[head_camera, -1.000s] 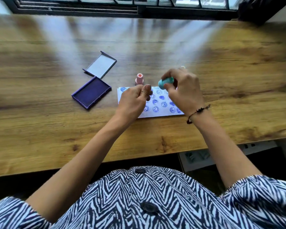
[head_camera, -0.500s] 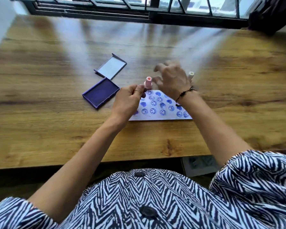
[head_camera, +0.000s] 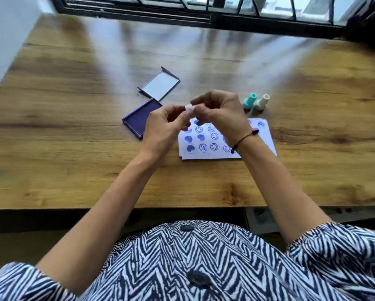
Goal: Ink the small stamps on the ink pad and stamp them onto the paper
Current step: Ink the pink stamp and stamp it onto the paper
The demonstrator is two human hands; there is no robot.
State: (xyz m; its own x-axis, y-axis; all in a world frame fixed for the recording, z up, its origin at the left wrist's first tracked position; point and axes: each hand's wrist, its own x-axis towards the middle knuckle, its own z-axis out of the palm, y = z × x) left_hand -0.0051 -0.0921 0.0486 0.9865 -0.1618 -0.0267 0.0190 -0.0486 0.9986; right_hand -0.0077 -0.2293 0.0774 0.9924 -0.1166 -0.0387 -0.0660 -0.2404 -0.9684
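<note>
A small pink stamp [head_camera: 189, 108] is held above the paper between both hands. My left hand [head_camera: 162, 131] pinches it from the left and my right hand [head_camera: 222, 114] pinches it from the right. The white paper [head_camera: 267, 137] lies under them, covered with several blue smiley and heart prints. The open purple ink pad [head_camera: 136, 121] sits just left of my left hand. A teal stamp [head_camera: 250, 101] and a cream stamp [head_camera: 262, 102] stand upright beyond the paper's far right corner.
The ink pad's lid [head_camera: 159, 85] lies open-side up behind the pad. The wooden table [head_camera: 73, 148] runs to a dark window frame [head_camera: 204, 16] at the back and a white wall [head_camera: 4, 40] on the left.
My right hand has set the teal stamp down beside the cream one, then picked up the pink stamp. Both hands now hold the pink stamp above the paper.
</note>
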